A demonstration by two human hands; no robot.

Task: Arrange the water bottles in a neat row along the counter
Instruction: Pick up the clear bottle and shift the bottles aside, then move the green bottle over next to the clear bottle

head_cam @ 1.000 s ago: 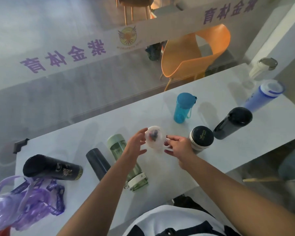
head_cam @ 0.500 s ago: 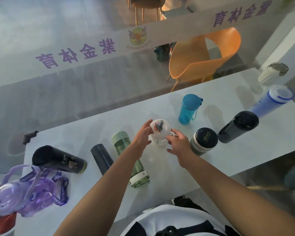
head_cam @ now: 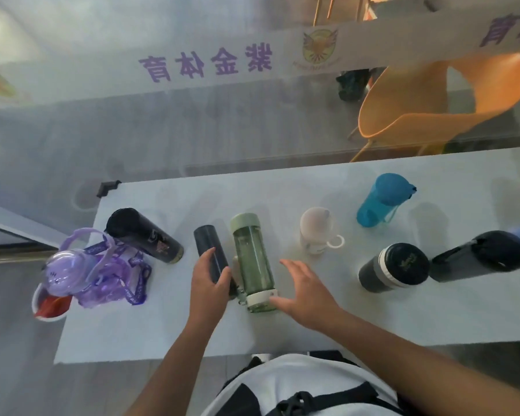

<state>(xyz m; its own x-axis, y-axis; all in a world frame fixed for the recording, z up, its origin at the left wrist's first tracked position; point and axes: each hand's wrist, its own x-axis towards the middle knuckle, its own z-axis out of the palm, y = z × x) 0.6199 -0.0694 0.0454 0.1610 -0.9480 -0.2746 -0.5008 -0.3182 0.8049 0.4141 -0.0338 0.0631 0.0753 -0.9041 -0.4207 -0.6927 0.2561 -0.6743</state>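
On the white counter (head_cam: 373, 319) a slim dark bottle (head_cam: 206, 241) lies flat, and my left hand (head_cam: 207, 283) is wrapped over its near end. Right beside it lies a green clear bottle (head_cam: 252, 259) with a pale green cap. My right hand (head_cam: 306, 292) hovers with its fingers spread by that bottle's white base, the thumb touching it. A white cup with a handle (head_cam: 315, 232) stands upright beyond my right hand. A blue bottle (head_cam: 382, 199) stands at the back right.
A black bottle (head_cam: 144, 235) lies at the left beside a purple bottle with straps (head_cam: 81, 265) and a red-filled cup (head_cam: 51, 304). At the right are a black tumbler with a white band (head_cam: 394, 268) and a black bottle (head_cam: 481, 259). An orange chair (head_cam: 433, 103) sits behind the glass.
Both hands let go of the white cup, which now stands on the counter. They moved left and nearer to me, to the lying dark and green bottles. The view swung left.
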